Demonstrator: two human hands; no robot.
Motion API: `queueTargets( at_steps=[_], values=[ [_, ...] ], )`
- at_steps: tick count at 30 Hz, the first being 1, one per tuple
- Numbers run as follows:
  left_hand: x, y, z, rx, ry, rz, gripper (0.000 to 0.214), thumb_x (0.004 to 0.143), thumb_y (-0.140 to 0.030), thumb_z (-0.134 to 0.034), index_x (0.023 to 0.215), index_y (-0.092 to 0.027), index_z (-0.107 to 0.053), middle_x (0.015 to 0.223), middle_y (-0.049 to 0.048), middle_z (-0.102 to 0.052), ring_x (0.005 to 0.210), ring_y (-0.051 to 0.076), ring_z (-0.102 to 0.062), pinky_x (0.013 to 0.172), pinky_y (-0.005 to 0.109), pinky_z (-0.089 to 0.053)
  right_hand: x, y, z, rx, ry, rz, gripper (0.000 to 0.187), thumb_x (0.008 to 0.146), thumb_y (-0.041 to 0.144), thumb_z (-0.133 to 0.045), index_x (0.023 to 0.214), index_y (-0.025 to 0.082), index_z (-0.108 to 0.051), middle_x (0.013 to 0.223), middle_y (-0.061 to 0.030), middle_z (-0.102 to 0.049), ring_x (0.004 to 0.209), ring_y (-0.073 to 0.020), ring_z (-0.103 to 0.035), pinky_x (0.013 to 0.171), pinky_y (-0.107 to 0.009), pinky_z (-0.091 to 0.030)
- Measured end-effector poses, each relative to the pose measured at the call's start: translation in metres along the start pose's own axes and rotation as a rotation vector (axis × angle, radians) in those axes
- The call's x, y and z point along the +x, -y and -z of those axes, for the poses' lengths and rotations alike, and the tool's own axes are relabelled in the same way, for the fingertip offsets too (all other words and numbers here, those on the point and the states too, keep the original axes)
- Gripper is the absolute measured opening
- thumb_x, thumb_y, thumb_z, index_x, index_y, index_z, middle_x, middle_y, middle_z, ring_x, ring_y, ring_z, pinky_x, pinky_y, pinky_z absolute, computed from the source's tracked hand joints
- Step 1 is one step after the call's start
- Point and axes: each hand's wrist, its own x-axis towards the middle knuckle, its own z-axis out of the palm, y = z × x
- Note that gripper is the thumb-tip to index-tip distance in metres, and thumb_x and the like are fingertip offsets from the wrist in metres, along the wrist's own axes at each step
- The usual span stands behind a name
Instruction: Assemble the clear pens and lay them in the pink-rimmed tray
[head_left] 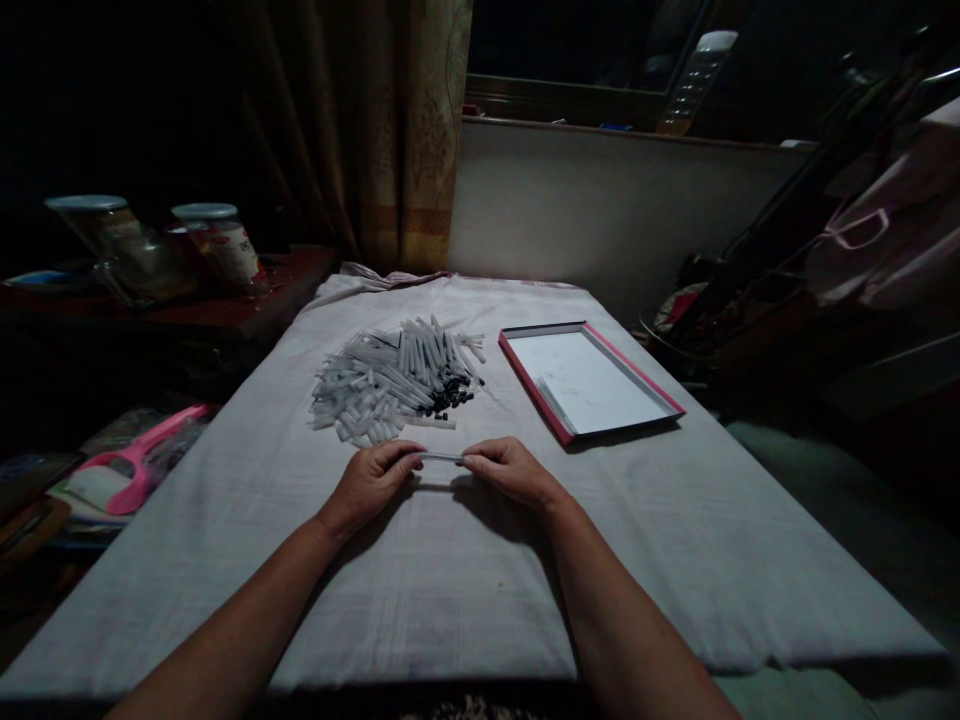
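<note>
Pale tablecloth, dim wall beyond

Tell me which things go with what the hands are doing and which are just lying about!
Likely part of it:
slim tube in both hands
pile of pale tubes
small black pieces
red-edged tray

Probably just lying about:
lidded jars
pink thing
bottle

Dim frame. Your tablecloth and the tray at 2 o'clock catch most light. Your left hand and right hand throw soft shadows toward 6; light seems overhead. Near-black past 10. Jars at 10, bottle near 1 lean outward, distorted.
</note>
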Motion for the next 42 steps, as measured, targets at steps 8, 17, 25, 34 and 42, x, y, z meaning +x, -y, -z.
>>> queueTargets(
  at_steps=[8, 17, 25, 34, 42],
  values=[
    [0.001, -0.001, 0.003, -0.02, -0.002, -0.003, 0.028, 0.081, -0.041, -0.059, 0.089, -0.019, -0.074, 0.074, 0.0021, -0.074, 0.064, 0.017, -0.067, 0.063, 0.026, -0.055, 0.002, -0.002, -0.006, -0.034, 0.022, 0.008, 0.042, 0.078, 0.052, -0.061, 0.072, 0.012, -0.072, 0.055, 0.0035, -0.046, 0.056, -0.01, -0.038, 0.052, -0.024, -0.029],
    [0.016, 0.008, 0.01, -0.21, 0.054, 0.136, 0.053, 0.077, -0.056, -0.062, 0.116, -0.02, -0.065, 0.099, 0.0085, -0.072, 0.077, 0.02, -0.068, 0.054, 0.026, -0.052, 0.006, 0.013, 0.022, -0.3, -0.114, 0.037, 0.029, 0.085, 0.037, -0.056, 0.094, 0.015, -0.073, 0.074, -0.0022, -0.068, 0.067, -0.0151, -0.059, 0.062, -0.024, -0.045],
    [0.017, 0.017, 0.008, -0.21, -0.111, 0.197, 0.058, 0.077, -0.059, -0.062, 0.116, -0.017, -0.063, 0.097, 0.0087, -0.069, 0.074, 0.018, -0.067, 0.059, 0.027, -0.051, 0.013, 0.007, 0.144, -0.798, -0.736, -0.528, 0.03, 0.082, 0.034, -0.056, 0.098, 0.02, -0.078, 0.101, -0.012, -0.076, 0.094, -0.0276, -0.069, 0.075, -0.033, -0.049],
    [0.015, 0.016, 0.007, -0.155, -0.081, 0.17, 0.051, 0.075, -0.057, -0.065, 0.107, -0.018, -0.07, 0.093, 0.0079, -0.073, 0.078, 0.022, -0.07, 0.07, 0.033, -0.055, 0.006, -0.008, 0.136, -0.978, -0.576, -0.633, 0.034, 0.077, 0.027, -0.061, 0.106, 0.026, -0.077, 0.107, -0.0095, -0.076, 0.098, -0.0275, -0.069, 0.073, -0.031, -0.048],
    [0.014, 0.019, 0.007, -0.113, -0.069, 0.159, 0.047, 0.076, -0.055, -0.064, 0.106, -0.019, -0.07, 0.094, 0.0072, -0.074, 0.08, 0.022, -0.071, 0.071, 0.033, -0.056, 0.002, -0.005, 0.139, -1.043, -0.504, -0.614, 0.033, 0.076, 0.025, -0.06, 0.104, 0.026, -0.078, 0.105, -0.009, -0.076, 0.094, -0.0265, -0.069, 0.07, -0.031, -0.047]
  ],
)
